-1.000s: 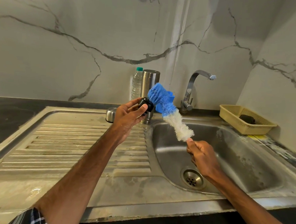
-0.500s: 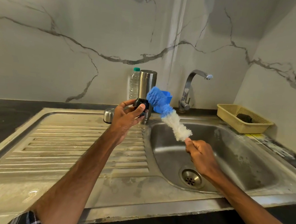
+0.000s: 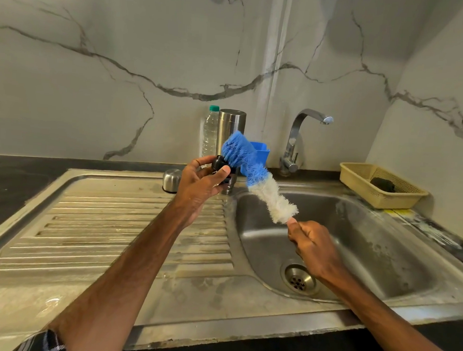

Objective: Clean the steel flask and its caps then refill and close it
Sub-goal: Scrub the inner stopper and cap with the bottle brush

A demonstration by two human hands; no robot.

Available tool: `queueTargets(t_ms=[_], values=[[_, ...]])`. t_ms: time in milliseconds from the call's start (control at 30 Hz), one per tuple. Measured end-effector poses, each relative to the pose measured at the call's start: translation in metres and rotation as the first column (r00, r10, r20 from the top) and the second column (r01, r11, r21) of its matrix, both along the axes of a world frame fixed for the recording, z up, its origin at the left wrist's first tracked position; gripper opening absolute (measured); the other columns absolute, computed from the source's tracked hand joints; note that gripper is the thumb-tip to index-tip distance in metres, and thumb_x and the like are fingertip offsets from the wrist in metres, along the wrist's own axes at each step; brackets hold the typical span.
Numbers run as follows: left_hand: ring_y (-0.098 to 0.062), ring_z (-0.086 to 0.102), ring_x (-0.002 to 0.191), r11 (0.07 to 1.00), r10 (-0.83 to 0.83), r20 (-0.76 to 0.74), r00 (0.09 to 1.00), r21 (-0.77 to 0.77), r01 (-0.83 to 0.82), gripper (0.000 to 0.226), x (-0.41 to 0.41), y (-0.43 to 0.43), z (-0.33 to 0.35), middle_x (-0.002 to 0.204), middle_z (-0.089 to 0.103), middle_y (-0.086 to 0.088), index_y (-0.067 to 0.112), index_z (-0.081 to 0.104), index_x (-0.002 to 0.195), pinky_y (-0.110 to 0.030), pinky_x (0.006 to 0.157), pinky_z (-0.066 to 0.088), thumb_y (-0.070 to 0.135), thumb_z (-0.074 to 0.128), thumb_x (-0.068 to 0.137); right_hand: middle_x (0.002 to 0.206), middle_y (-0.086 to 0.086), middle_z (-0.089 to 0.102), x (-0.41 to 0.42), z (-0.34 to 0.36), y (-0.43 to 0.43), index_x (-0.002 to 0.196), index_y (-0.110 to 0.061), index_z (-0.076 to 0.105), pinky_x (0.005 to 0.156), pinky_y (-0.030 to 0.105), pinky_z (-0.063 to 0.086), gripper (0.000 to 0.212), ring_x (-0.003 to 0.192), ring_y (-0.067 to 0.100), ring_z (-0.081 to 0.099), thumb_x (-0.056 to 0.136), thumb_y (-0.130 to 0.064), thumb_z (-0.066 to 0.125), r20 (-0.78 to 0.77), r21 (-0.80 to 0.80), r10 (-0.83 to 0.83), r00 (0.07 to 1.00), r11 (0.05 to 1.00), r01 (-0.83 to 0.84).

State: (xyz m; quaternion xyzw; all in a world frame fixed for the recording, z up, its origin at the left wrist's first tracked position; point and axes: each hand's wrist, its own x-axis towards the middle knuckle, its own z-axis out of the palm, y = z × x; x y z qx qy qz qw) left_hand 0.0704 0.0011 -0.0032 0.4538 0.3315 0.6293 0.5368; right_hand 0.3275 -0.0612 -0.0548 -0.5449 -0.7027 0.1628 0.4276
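The left hand point(image 3: 203, 181) was raised above the draining board point(image 3: 113, 222), its thumb and fingers curled round a small black cap point(image 3: 218, 165). The blue bristles at the head of a brush point(image 3: 252, 174) were pressed against that cap. The brush slanted down to the right, blue at the top and white lower down, over the near left edge of the sink point(image 3: 383, 252). The right hand point(image 3: 312, 248) was closed tight round the handle just below the white bristles, above the drain point(image 3: 299, 280); the handle itself was hidden in the fist.

The steel flask point(image 3: 231, 129) stood upright at the back, between the draining board and the sink bowl, its lower part hidden behind the left hand and the brush. A clear plastic bottle point(image 3: 210, 133) with a green top stood just beside it on the left. A small steel cap point(image 3: 171, 180) sat upside down on the back edge of the draining board, near the left hand. A blue tub point(image 3: 260, 154) stood behind the brush, and the tap point(image 3: 297, 141) rose to its right. A yellow basket point(image 3: 360, 183) on the right-hand counter held a dark scrubber point(image 3: 383, 183)
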Motion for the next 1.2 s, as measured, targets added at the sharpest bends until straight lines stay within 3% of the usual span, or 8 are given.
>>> queueTargets(t_ms=[233, 400, 600, 767, 867, 967, 1067, 1200], values=[[-0.028, 0.067, 0.118, 0.993, -0.079, -0.055, 0.995, 0.080, 0.083, 0.055, -0.001, -0.002, 0.002, 0.132, 0.065, -0.014, 0.013, 0.056, 0.140, -0.041, 0.096, 0.058, 0.005, 0.071, 0.088, 0.052, -0.002, 0.034, 0.001, -0.002, 0.001, 0.061, 0.003, 0.042, 0.051, 0.032, 0.025, 0.058, 0.049, 0.017, 0.029, 0.107, -0.032, 0.042, -0.044, -0.047, -0.001, 0.999, 0.999, -0.001], [-0.024, 0.067, 0.119, 0.992, -0.044, -0.118, 0.992, 0.114, 0.057, 0.059, -0.003, -0.003, 0.000, 0.132, 0.065, -0.009, 0.021, 0.058, 0.137, -0.038, 0.093, 0.059, 0.006, 0.074, 0.083, 0.048, -0.007, 0.033, 0.000, 0.000, -0.001, 0.055, -0.009, 0.042, 0.050, 0.031, 0.024, 0.056, 0.046, 0.013, 0.028, 0.108, -0.028, 0.044, -0.018, -0.018, 0.008, 1.000, 1.000, -0.008], [-0.005, 0.070, 0.105, 0.965, 0.143, -0.404, 0.903, 0.260, -0.036, 0.051, 0.004, -0.005, -0.002, 0.117, 0.071, 0.008, 0.025, 0.061, 0.133, -0.027, 0.088, 0.059, 0.006, 0.076, 0.088, 0.049, -0.006, 0.033, 0.002, -0.001, 0.000, 0.055, -0.020, 0.042, 0.050, 0.031, 0.024, 0.053, 0.045, 0.011, 0.028, 0.107, -0.030, 0.044, -0.004, -0.040, 0.017, 1.000, 0.999, -0.017], [0.000, 0.068, 0.104, 0.959, 0.202, -0.453, 0.868, 0.270, -0.082, 0.056, 0.003, -0.002, -0.005, 0.119, 0.069, 0.007, 0.019, 0.059, 0.138, -0.018, 0.084, 0.057, 0.008, 0.078, 0.086, 0.048, -0.006, 0.034, 0.002, 0.000, 0.003, 0.054, -0.019, 0.042, 0.050, 0.030, 0.026, 0.054, 0.044, 0.011, 0.029, 0.107, -0.032, 0.044, -0.006, -0.058, -0.026, 1.000, 0.998, 0.026], [-0.003, 0.069, 0.104, 0.960, 0.204, -0.447, 0.871, 0.267, -0.087, 0.057, 0.001, -0.002, -0.004, 0.119, 0.070, 0.004, 0.016, 0.058, 0.139, -0.021, 0.087, 0.058, 0.010, 0.078, 0.086, 0.048, -0.007, 0.034, 0.002, -0.002, 0.001, 0.053, -0.021, 0.040, 0.049, 0.031, 0.025, 0.055, 0.045, 0.012, 0.028, 0.107, -0.030, 0.044, -0.004, -0.044, 0.015, 1.000, 0.999, -0.015], [-0.006, 0.069, 0.108, 0.957, 0.188, -0.480, 0.857, 0.284, -0.051, 0.054, 0.004, -0.003, -0.005, 0.121, 0.070, 0.002, 0.019, 0.060, 0.135, -0.027, 0.095, 0.057, 0.011, 0.080, 0.086, 0.047, -0.006, 0.038, 0.006, -0.001, 0.007, 0.054, -0.016, 0.047, 0.051, 0.032, 0.030, 0.055, 0.045, 0.012, 0.034, 0.106, -0.034, 0.045, 0.023, -0.073, -0.108, 0.994, 0.991, 0.110], [-0.011, 0.067, 0.115, 0.963, 0.073, -0.546, 0.835, 0.258, 0.084, 0.058, 0.018, -0.006, -0.010, 0.125, 0.070, 0.001, 0.021, 0.057, 0.135, -0.031, 0.100, 0.054, 0.014, 0.083, 0.083, 0.049, -0.003, 0.041, 0.008, 0.007, 0.011, 0.063, -0.009, 0.056, 0.047, 0.028, 0.029, 0.050, 0.045, 0.013, 0.035, 0.106, -0.034, 0.045, -0.199, -0.126, -0.148, 0.969, 0.984, 0.124], [-0.006, 0.064, 0.117, 0.946, 0.004, -0.637, 0.771, 0.252, 0.203, 0.062, 0.046, -0.016, -0.020, 0.128, 0.067, 0.006, 0.021, 0.055, 0.135, -0.018, 0.094, 0.053, 0.010, 0.084, 0.081, 0.052, -0.003, 0.030, 0.010, 0.027, 0.000, 0.091, -0.001, 0.067, 0.038, 0.021, 0.017, 0.033, 0.040, 0.010, 0.022, 0.103, -0.027, 0.051, -0.596, -0.169, -0.058, 0.801, 0.984, -0.054]])
